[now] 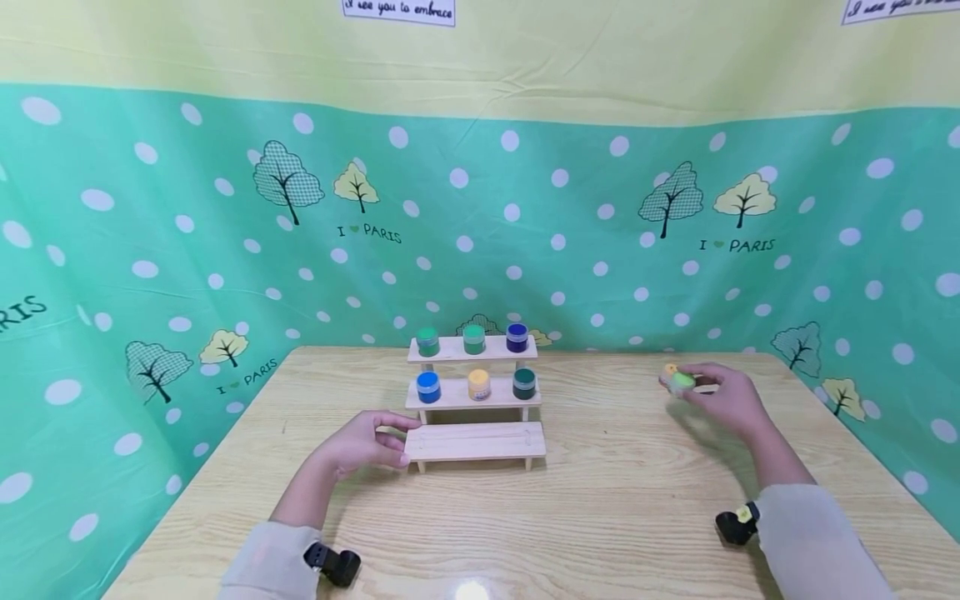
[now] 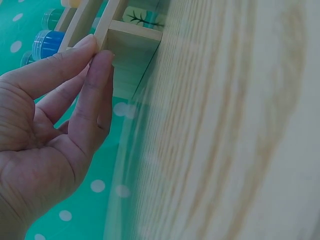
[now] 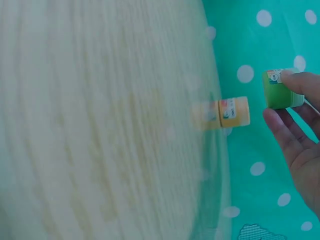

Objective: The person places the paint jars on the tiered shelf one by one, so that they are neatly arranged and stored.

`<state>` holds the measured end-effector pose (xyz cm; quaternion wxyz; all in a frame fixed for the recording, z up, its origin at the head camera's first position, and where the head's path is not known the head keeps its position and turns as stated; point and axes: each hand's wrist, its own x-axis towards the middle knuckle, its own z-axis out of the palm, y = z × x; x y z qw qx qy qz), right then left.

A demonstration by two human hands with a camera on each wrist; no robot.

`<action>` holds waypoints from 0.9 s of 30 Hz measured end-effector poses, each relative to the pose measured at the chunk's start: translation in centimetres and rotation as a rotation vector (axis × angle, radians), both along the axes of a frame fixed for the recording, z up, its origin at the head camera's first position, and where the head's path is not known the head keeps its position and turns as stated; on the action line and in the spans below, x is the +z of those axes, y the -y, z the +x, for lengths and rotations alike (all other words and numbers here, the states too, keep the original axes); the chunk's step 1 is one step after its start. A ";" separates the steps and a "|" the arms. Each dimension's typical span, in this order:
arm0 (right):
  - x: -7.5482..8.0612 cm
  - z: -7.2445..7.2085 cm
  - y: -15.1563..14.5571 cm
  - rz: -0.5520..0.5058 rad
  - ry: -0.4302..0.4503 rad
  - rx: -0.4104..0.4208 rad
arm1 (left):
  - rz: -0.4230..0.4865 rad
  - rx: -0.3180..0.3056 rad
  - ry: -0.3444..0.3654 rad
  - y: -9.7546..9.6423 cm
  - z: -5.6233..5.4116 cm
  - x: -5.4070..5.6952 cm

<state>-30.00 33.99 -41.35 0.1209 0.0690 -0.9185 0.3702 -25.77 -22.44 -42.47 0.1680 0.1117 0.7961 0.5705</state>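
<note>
A three-step wooden display rack (image 1: 474, 442) stands on the table, its lowest step bare. With thumb and fingertips my left hand (image 1: 367, 442) pinches the left end of that lowest step, seen close up in the left wrist view as a pale board (image 2: 132, 31). Far to the right, my right hand (image 1: 729, 400) holds a light green paint jar (image 3: 277, 94) between thumb and fingers, off the table. Close beside it, a yellow-orange paint jar (image 3: 235, 111) stands on the table, partly hidden by the green one in the head view.
Green (image 1: 427, 342), lighter green (image 1: 474, 339) and dark blue (image 1: 517, 337) jars stand on the top step. Blue (image 1: 428, 387), yellow-orange (image 1: 478, 385) and dark green (image 1: 524, 383) jars stand on the middle one. A polka-dot curtain (image 1: 570, 250) hangs behind the wooden table (image 1: 600, 500).
</note>
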 end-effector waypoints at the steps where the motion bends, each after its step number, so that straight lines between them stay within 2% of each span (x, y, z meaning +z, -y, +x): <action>1: 0.2 0.2 0.1 0.001 -0.003 0.006 | 0.001 0.000 0.002 0.0 0.0 0.0; 9: 1.2 1.2 1.3 -0.017 -0.054 0.063 | -0.008 0.004 0.002 0.1 -0.1 -0.2; 21: 2.2 1.7 3.3 -0.100 -0.111 0.146 | 0.005 0.000 -0.002 0.3 -0.1 -0.2; 27: 2.8 2.1 4.6 -0.101 -0.122 0.171 | 0.007 0.009 -0.001 0.3 -0.2 -0.3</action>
